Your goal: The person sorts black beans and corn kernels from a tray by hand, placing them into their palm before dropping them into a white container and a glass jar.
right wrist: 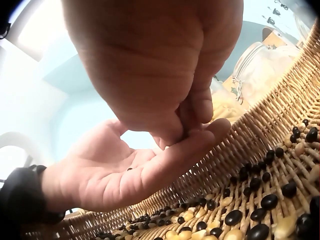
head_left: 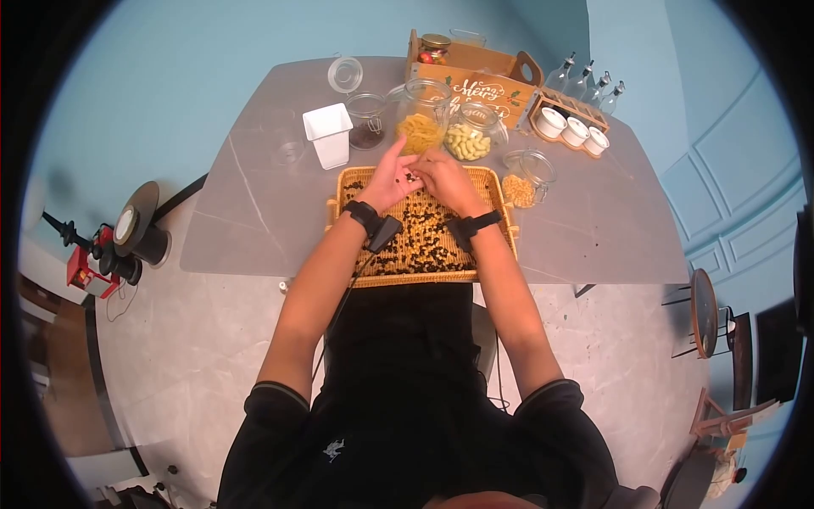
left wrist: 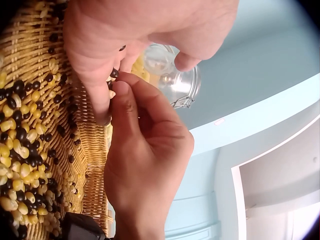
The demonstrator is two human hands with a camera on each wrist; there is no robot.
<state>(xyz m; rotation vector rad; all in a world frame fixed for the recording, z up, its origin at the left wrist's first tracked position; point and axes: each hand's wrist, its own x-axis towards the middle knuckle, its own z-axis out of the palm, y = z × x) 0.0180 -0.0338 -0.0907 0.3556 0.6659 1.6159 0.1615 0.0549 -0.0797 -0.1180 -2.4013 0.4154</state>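
Over a wicker basket (head_left: 415,277), my left hand (head_left: 388,184) is held palm up, fingers extended, with a few black beans (left wrist: 114,73) and pale corn kernels (left wrist: 111,93) on it. My right hand (head_left: 451,185) reaches across from the other side. Its thumb and forefinger pinch together at the left fingers, right beside a pale kernel, as the left wrist view shows. Most of what lies between those fingertips is hidden. Black beans (right wrist: 233,217) and yellow corn kernels (left wrist: 8,204) lie mixed across the basket floor below both hands.
Behind the basket stand glass jars of yellow pasta (head_left: 420,131), pale curved pieces (head_left: 468,142) and dark contents (head_left: 366,134). A white container (head_left: 329,136) is at left, a tilted jar (head_left: 519,191) at right. Farther back are a wooden crate (head_left: 471,89) and a rack of white cups (head_left: 577,133).
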